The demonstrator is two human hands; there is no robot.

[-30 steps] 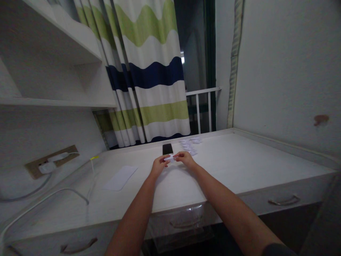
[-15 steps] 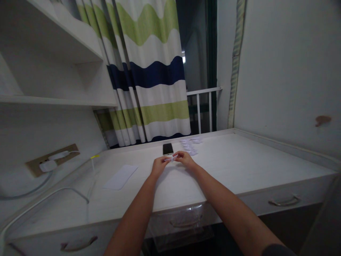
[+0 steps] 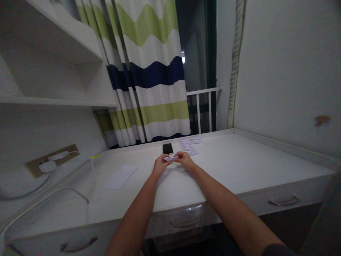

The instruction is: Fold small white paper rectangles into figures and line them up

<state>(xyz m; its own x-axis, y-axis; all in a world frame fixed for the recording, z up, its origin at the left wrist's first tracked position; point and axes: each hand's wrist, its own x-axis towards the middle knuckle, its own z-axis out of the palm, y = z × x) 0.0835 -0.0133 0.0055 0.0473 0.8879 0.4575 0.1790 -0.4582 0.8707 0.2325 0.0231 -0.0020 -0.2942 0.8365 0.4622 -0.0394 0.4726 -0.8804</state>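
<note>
The small piece of white paper (image 3: 171,158) held between the left hand (image 3: 161,166) and the right hand (image 3: 185,160) had changed shape. A second earlier it was a broader patch, then a thin strip slanting up toward the right. Now it lay nearly level, a flat, pointed fold stretched between the fingers (image 3: 175,155).

Dim room, faint daylight beside the striped curtain (image 3: 157,71), soft shadows, edges bent by wide lens

White desk (image 3: 234,156) with a black phone (image 3: 167,148), a pale sheet (image 3: 120,177), probably paper, and small folded papers (image 3: 189,145).
</note>
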